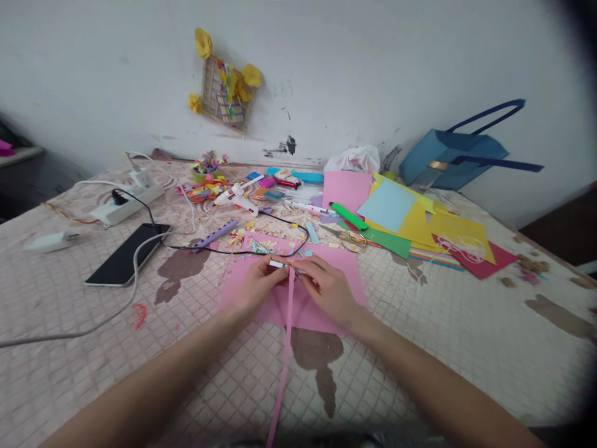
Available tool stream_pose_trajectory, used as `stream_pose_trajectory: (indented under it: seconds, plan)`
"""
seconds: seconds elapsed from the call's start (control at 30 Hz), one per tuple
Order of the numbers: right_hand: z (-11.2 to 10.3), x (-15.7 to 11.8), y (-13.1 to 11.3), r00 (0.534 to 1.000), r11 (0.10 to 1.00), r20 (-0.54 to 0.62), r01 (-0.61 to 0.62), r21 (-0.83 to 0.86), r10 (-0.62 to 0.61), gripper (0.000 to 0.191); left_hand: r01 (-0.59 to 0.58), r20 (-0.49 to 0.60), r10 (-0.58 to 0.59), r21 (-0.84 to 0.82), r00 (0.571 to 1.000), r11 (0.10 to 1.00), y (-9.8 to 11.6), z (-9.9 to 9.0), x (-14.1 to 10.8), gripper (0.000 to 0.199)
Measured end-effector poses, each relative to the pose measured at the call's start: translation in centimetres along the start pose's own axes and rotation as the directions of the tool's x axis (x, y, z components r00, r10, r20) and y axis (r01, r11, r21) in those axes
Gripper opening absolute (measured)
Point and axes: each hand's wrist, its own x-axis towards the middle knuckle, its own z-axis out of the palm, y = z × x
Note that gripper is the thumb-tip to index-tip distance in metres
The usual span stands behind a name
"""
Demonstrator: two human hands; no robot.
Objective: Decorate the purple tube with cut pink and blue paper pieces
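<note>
Above a pink paper sheet (321,317), my two hands meet with their fingers closed. My left hand (256,283) pinches a thin white stick (278,264), whose end shows past the fingers. From the other side, my right hand (329,286) grips the same stick, its fingertips beside a long pink paper strip (288,330). That strip hangs from the stick between the hands and runs down toward me. Whether it is stuck to the stick cannot be made out. Small paper scraps (252,244) lie on the sheet's far part.
A glue gun (237,198) lies behind my hands, its black cord crossing the sheet. Scissors (349,239), a green cutter-like tool (349,216) and coloured papers (396,211) are to the right. Leftward are a black tablet (128,255), a power strip (125,205) and cables.
</note>
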Motion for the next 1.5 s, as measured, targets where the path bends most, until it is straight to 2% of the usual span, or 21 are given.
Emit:
stream_pose_trajectory:
  seconds: [0.13,0.4,0.6,0.77,0.87,0.97,1.07,1.13,1.2,1.3,1.4,1.5]
  plan:
    - [0.1,-0.1,0.0,1.0,1.0,-0.012,0.013,0.024,-0.013,0.032,0.02,-0.022,-0.021,-0.042,1.0,0.999,-0.1,0.0,0.1,0.017]
    - [0.0,0.1,0.3,1.0,0.999,-0.004,-0.025,0.023,0.025,0.028,0.062,0.006,-0.062,-0.166,0.998,0.984,0.0,0.0,0.4,0.02]
    - [0.0,0.0,0.1,1.0,0.999,0.005,-0.024,0.038,0.024,0.028,0.032,-0.002,-0.032,0.051,0.999,0.998,-0.2,-0.2,0.3,0.032]
    - [-0.1,0.3,-0.1,0.996,0.977,0.002,-0.087,0.193,0.089,0.027,-0.043,0.032,0.039,0.114,0.999,0.993,-0.2,-0.5,0.5,0.031]
    - [-0.4,0.5,-0.3,0.986,0.928,0.047,-0.165,0.333,0.159,0.024,-0.08,0.044,0.073,0.17,0.996,0.982,0.1,-0.4,0.5,0.03]
    - [-0.6,0.6,-0.2,0.964,0.835,0.143,-0.266,0.481,0.225,0.019,-0.125,0.072,0.112,0.217,0.991,0.968,0.4,-0.3,0.4,0.027]
    - [-0.9,0.6,-0.1,0.94,0.731,0.232,-0.34,0.592,0.249,0.018,-0.162,0.112,0.139,0.241,0.984,0.957,0.7,-0.3,0.4,0.025]
    - [-0.9,0.6,0.0,0.933,0.696,0.257,-0.36,0.622,0.253,0.018,-0.174,0.138,0.144,0.235,0.98,0.956,0.8,-0.3,0.4,0.024]
    - [-0.8,0.5,-0.1,0.933,0.71,0.25,-0.358,0.607,0.258,0.019,-0.177,0.149,0.146,0.22,0.978,0.959,0.8,-0.4,0.5,0.023]
    - [-0.4,0.3,-0.2,0.954,0.825,0.149,-0.3,0.48,0.26,0.023,-0.163,0.142,0.133,0.225,0.981,0.961,0.8,-0.5,0.6,0.022]
    - [-0.2,0.1,-0.2,0.983,0.944,0.038,-0.181,0.275,0.177,0.024,-0.154,0.15,0.119,0.249,0.981,0.956,0.6,-0.7,0.7,0.021]
    - [-0.2,0.1,-0.2,0.995,0.98,0.026,-0.098,0.172,0.095,0.021,-0.165,0.159,0.125,0.275,0.979,0.947,0.4,-0.8,0.7,0.02]
